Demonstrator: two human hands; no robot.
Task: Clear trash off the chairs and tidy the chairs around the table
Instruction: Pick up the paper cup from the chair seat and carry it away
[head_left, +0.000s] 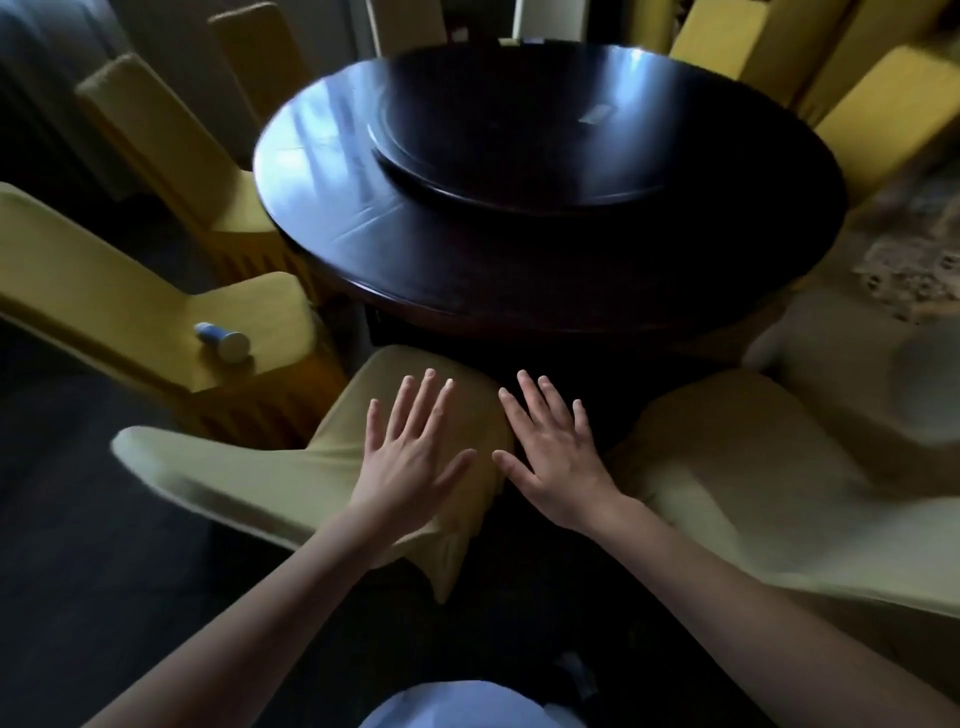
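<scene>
A round dark wooden table (322, 171) with a turntable (519, 171) in its middle stands ahead of me. Yellow-covered chairs ring it. On the seat of the chair at the left (156, 322) lies a small blue and white bottle (223, 340) on its side. Just below me a pale yellow chair (249, 478) points its seat toward the table. My left hand (410, 452) is spread flat over that seat with straight fingers. My right hand (556, 457) is spread beside it, over the dark gap to another pale chair (727, 467) on the right. Both hands hold nothing.
More yellow chairs stand at the far left (171, 145) and far right (883, 119) of the table. A patterned floor patch (914, 260) shows at the right. The floor at the lower left is dark.
</scene>
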